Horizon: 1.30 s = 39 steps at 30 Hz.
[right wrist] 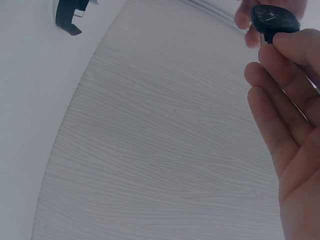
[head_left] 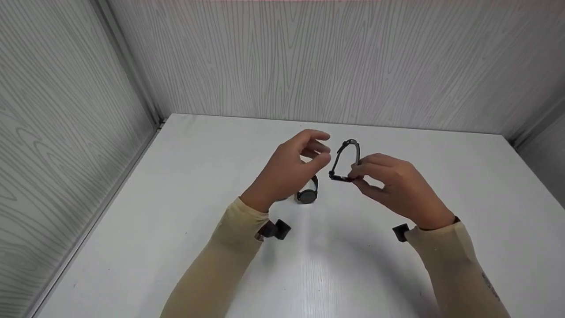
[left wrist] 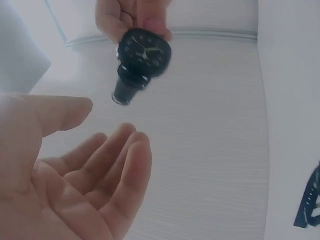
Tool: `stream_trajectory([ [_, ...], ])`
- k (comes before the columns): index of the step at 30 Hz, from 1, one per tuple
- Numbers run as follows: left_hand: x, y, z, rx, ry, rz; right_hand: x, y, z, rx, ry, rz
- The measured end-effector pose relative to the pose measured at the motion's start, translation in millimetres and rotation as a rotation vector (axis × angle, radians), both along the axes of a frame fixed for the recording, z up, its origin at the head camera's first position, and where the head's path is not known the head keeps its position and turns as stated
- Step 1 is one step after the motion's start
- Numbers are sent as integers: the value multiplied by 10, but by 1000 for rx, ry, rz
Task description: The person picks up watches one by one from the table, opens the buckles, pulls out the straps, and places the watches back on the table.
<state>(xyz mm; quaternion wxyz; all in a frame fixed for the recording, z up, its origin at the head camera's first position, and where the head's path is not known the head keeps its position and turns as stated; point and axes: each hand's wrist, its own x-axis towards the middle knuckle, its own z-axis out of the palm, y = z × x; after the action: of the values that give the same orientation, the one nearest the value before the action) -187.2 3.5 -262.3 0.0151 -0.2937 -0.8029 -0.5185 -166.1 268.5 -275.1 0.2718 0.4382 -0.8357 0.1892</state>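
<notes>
My right hand (head_left: 393, 181) pinches a black wristwatch (head_left: 340, 178) between thumb and fingers, above the table. Its strap forms a loop that stands upward in the head view. From the left wrist view, the dial of this wristwatch (left wrist: 145, 50) shows light numerals and hands. My left hand (head_left: 291, 168) hovers just left of it, fingers bent loosely and thumb apart, with nothing in them. Below the left hand, a second dark, round-faced watch (head_left: 307, 196) rests on the table, its strap partly hidden by that hand.
The white table (head_left: 212, 176) meets pale wood-grain panels (head_left: 282, 62) at the back and on the left. Beside the left wrist, the edge of another small object (head_left: 281, 199) shows, mostly hidden. A black strap (right wrist: 65, 15) appears in the right wrist view.
</notes>
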Motion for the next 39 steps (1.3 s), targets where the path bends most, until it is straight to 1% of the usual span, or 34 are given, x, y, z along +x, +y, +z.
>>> stream_trajectory([
  [3, 88, 71, 95, -7, -14, 15, 18, -30, 28, -7, -1, 9],
  [6, 144, 137, 143, -44, -35, 21, 30, -55, 29, -12, -2, 18],
  [9, 157, 167, 153, -66, -57, 25, 24, -81, 8, 0, 2, 37],
  [12, 158, 145, 165, -61, -65, 17, 10, -98, -15, 28, 15, 59],
  [14, 155, 114, 178, -53, -54, 10, 8, -105, -25, 47, 8, 67],
  [17, 152, 66, 207, -56, -16, -1, 23, -115, -31, 54, -42, 45],
  [18, 146, 49, 213, -60, 0, -1, 26, -119, -31, 43, -54, 34],
  [22, 143, -8, 230, -106, 44, -11, 45, -107, -27, -83, -85, -50],
  [25, 153, -11, 238, -151, 53, -24, 58, -98, -18, -153, -89, -99],
  [28, 161, 24, 245, -182, 47, -36, 62, -120, 10, -176, -107, -94],
  [32, 169, 89, 250, -208, 62, -37, 55, -170, 89, -245, -124, -65],
  [35, 177, 125, 240, -224, 100, -20, 47, -206, 138, -281, -121, -56],
  [39, 173, 153, 209, -243, 177, -14, 56, -230, 136, -303, -110, -53],
])
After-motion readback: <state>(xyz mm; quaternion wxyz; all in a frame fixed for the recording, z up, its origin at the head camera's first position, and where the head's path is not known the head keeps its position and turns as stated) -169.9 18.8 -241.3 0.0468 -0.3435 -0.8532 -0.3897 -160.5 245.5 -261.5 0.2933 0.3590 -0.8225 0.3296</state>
